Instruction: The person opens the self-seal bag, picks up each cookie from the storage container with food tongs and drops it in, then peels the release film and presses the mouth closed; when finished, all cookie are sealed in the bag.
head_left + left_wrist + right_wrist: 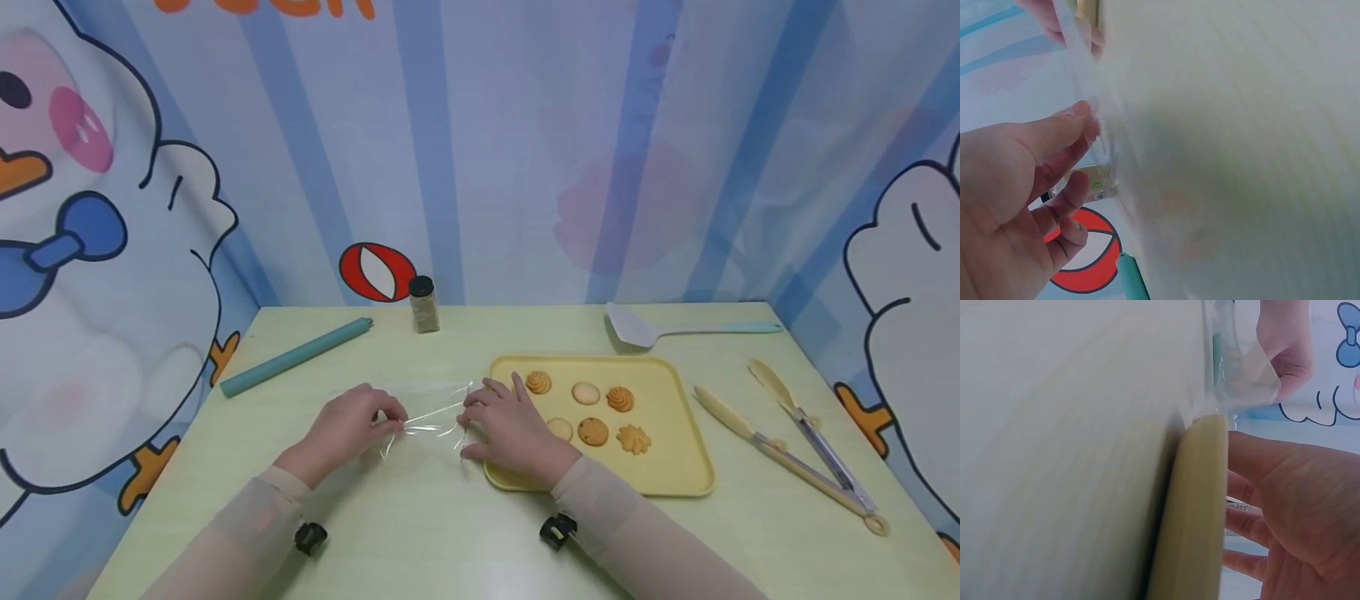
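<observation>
A clear plastic bag (427, 417) lies between the two hands, left of a yellow tray (678, 467). My left hand (348, 429) pinches its left edge between thumb and forefinger; the left wrist view shows the other fingers loosely bent. At the bag's right edge, my right hand (517, 429) has its fingers spread and thumb apart, reaching over the tray's left side. Its fingertips are partly hidden behind the tray rim in the right wrist view. On the tray sit several cookies, among them a swirled cookie (620, 398) and a flower-shaped cookie (633, 439).
Behind the left hand lies a long teal bar (296, 358). A small black-capped jar (424, 308) stands at the table's back edge. A spatula (637, 327) lies behind the tray, and spread tongs (806, 467) lie to its right. A printed curtain (510, 167) hangs behind.
</observation>
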Demonstrator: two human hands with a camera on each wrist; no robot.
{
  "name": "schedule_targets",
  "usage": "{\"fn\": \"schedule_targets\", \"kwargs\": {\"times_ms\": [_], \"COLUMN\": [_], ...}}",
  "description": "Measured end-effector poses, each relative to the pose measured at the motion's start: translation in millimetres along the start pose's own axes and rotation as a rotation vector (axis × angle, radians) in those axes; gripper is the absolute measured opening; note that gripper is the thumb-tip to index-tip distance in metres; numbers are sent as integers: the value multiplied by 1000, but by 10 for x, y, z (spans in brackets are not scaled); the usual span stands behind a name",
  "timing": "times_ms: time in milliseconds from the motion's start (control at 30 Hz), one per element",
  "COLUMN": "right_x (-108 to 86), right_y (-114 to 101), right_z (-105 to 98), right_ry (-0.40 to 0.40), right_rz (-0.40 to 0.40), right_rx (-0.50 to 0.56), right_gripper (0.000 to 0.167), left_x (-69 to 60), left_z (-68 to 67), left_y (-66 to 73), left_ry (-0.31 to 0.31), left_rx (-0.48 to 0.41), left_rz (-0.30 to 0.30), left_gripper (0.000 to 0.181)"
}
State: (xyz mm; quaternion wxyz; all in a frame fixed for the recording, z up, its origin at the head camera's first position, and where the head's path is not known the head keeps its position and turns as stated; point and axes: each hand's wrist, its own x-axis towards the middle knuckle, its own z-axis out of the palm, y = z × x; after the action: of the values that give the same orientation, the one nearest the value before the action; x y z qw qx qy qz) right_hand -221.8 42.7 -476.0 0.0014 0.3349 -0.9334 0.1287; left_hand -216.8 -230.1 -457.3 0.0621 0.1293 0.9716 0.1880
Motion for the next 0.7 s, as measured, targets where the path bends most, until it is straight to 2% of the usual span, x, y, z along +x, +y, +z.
{"fn": "schedule_targets", "kwargs": {"times_ms": [267, 400, 533, 700], "right_x": [-20, -20, -13, -7], "right_y": [7, 16, 27, 35], "right_z": [-22, -32, -15, 17], "right_ry": [-11, -12, -9, -10], "right_rz": [6, 10, 10, 14], "right_rx": [7, 21, 28, 26], "right_gripper": [44, 44, 45, 47], "left_x": [-42, -55, -59, -63], "left_z": [-157, -208, -243, -261], "left_y": [-50, -61, -105, -164], "left_ry": [66, 86, 138, 180], "left_rx": [-49, -70, -96, -119], "left_rz": [77, 76, 78, 105], "left_gripper": [9, 9, 11, 10]}}
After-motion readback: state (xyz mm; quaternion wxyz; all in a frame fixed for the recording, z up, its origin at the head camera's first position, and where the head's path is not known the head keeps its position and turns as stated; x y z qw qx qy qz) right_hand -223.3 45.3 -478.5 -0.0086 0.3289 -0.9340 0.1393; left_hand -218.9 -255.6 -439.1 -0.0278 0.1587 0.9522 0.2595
